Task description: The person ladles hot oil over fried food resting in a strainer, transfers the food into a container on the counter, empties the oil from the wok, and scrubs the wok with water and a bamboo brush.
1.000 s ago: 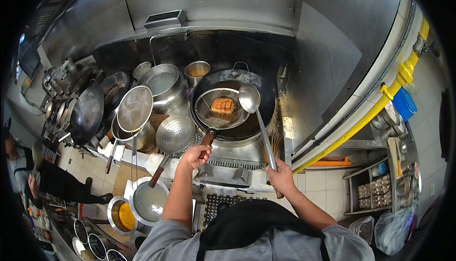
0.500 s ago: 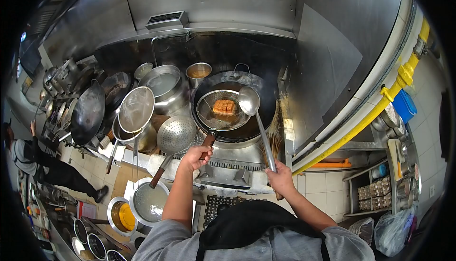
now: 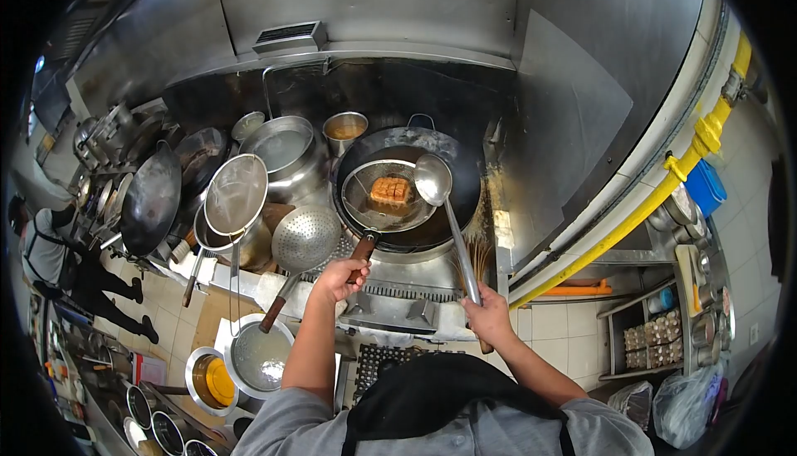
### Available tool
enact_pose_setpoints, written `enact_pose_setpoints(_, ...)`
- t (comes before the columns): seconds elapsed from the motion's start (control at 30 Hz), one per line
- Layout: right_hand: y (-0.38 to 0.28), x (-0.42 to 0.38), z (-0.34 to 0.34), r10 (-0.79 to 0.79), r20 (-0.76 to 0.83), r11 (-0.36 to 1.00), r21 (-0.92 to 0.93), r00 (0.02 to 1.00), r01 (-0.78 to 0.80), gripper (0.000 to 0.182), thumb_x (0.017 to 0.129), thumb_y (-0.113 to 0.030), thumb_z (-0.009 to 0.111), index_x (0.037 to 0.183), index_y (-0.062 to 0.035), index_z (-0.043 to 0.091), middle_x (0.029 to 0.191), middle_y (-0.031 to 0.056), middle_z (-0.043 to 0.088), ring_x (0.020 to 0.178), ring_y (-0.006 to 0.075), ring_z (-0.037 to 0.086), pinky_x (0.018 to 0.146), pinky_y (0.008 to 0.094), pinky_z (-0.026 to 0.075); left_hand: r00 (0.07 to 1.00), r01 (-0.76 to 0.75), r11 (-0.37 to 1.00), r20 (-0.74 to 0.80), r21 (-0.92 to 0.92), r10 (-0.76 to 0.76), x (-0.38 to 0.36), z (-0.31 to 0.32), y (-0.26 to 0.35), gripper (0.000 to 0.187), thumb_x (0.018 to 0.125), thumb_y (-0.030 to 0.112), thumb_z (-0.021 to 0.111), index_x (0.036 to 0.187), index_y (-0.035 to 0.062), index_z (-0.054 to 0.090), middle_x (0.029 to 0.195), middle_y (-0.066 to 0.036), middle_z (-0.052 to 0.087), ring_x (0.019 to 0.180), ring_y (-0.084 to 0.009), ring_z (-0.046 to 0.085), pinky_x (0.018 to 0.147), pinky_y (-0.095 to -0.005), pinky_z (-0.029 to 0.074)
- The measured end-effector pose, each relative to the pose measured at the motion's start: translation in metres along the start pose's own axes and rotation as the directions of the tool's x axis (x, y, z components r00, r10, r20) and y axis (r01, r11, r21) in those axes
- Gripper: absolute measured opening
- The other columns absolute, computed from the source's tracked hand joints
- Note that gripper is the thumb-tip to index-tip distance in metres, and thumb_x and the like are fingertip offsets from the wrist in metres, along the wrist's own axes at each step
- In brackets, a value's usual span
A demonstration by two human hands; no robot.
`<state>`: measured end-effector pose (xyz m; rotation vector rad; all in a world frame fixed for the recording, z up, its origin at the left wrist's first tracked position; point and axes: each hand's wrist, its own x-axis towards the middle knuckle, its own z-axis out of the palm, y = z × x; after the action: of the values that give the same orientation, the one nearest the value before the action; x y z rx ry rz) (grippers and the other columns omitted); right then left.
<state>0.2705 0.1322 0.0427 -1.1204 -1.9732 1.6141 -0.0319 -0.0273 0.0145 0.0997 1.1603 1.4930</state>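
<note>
My left hand [image 3: 339, 280] is closed round the dark wooden handle of a mesh strainer [image 3: 355, 200]. A browned, scored block of food [image 3: 391, 191] sits in the strainer's mesh, over the dark liquid in a big black wok [image 3: 466, 175]. In my right hand [image 3: 489, 316] is the long handle of a steel ladle [image 3: 434, 180]. Its bowl overlaps the strainer's right rim in this view. The wok rests on a steel stove [image 3: 398, 277] in front of me.
Left of the wok are a perforated skimmer [image 3: 306, 240], another strainer [image 3: 237, 195], a large pot [image 3: 282, 144] and a small pot of brown liquid [image 3: 345, 127]. A bamboo brush [image 3: 477, 258] stands at right. Another person [image 3: 62, 265] is at far left.
The strainer with the food and the ladle hold nearly the same place over the wok. At far left, the other person has shifted position, with both feet now showing.
</note>
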Motion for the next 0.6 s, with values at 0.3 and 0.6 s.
enact_pose_setpoints(0.3,0.003,0.0009,-0.0004,-0.039,-0.032,0.999,-0.034,0.999,0.038,0.036,0.081,-0.009,0.063,0.115,-0.0004,0.057,0.065,0.0059,0.056,0.055,0.011,0.051,0.052,0.0291,0.044,0.999,0.022,0.999,0.048,-0.033,-0.021,0.0063,-0.0056,-0.0012,0.013,0.086,0.009,0.055,0.094,-0.0011,0.055,0.069,-0.002,0.055,0.052,-0.0099,0.047,0.044,-0.0219,0.037)
enact_pose_setpoints(0.6,-0.0015,-0.0027,-0.0001,-0.029,-0.003,0.999,-0.038,1.0,0.029,0.036,0.081,-0.009,0.063,0.116,-0.0008,0.057,0.065,0.0054,0.057,0.054,0.0107,0.051,0.052,0.0284,0.045,0.999,0.009,0.998,0.03,0.064,-0.011,0.0037,-0.0045,-0.0017,0.014,0.09,0.016,0.053,0.096,0.0036,0.053,0.069,0.003,0.053,0.053,-0.0049,0.046,0.043,-0.018,0.036)
